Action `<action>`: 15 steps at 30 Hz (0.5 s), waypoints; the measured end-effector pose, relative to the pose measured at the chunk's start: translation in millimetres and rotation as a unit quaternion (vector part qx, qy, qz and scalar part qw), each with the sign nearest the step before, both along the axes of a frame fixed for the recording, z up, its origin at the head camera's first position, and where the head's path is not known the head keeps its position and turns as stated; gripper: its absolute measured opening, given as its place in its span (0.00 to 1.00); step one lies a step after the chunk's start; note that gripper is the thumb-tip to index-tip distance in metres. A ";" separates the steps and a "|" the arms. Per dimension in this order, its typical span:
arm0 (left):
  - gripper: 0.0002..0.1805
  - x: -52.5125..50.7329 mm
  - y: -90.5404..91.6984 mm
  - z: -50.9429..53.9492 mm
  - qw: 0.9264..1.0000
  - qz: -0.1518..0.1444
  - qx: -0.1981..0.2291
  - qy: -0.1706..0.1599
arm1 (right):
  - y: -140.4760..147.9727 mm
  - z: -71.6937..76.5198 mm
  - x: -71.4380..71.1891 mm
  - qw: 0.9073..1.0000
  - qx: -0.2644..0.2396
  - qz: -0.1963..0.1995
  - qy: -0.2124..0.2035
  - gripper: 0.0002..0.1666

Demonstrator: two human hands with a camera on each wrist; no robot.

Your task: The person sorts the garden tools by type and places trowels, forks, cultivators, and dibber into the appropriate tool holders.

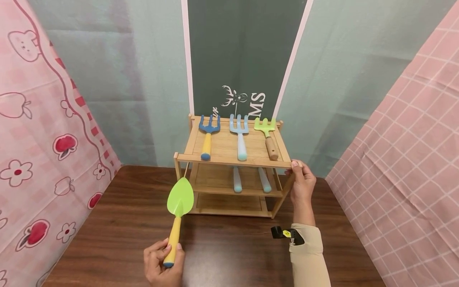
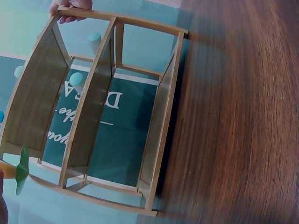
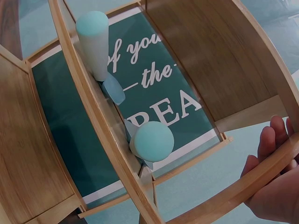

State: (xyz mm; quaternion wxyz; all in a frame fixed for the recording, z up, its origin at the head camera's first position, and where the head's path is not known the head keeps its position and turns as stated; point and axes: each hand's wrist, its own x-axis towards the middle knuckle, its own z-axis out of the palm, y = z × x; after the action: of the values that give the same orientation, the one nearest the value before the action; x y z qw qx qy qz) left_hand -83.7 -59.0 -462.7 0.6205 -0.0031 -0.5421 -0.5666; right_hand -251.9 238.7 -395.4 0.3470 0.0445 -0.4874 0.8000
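My left hand (image 1: 161, 263) holds a garden trowel (image 1: 181, 197) by its yellow handle, the green blade pointing up and away, in front of a wooden three-tier rack (image 1: 224, 139). In the left wrist view the trowel's blade (image 2: 22, 171) shows edge-on. My right hand (image 1: 303, 185) grips the rack's top right front corner, with fingers curled round the frame in the right wrist view. Three hand forks lie on the top tier: a dark blue one (image 1: 207, 139) with a yellow handle, a light blue one (image 1: 241, 139) and a green one (image 1: 271, 145) with a wooden handle.
Two tools with pale, mint-tipped handles (image 3: 153, 141) lie on the middle tier, their heads partly hidden. The rack stands on a dark wooden table (image 1: 118, 223). Patterned cloths hang left and right; a green cloth (image 1: 247, 48) with white lettering hangs behind.
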 end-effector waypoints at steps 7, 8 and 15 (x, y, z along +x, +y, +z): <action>0.10 -5.2 1.6 -2.6 0.998 -0.039 -0.028 -0.041 | 0.2 0.1 0.0 1.000 -0.007 0.005 0.003 0.13; 0.10 -6.5 1.3 -3.0 0.998 -0.046 -0.028 -0.045 | 0.2 0.1 0.1 1.000 -0.007 0.006 0.004 0.12; 0.12 -16.9 1.6 -7.9 0.994 -0.076 0.003 -0.081 | 2.1 -2.0 -0.8 1.000 0.008 0.006 0.002 0.06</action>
State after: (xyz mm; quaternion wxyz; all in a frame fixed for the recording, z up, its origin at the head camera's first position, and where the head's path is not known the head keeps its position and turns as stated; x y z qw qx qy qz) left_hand -100.6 -57.4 -470.5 0.5297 0.0035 -0.5868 -0.6125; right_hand -252.7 240.8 -397.4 0.3434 0.0519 -0.4927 0.7979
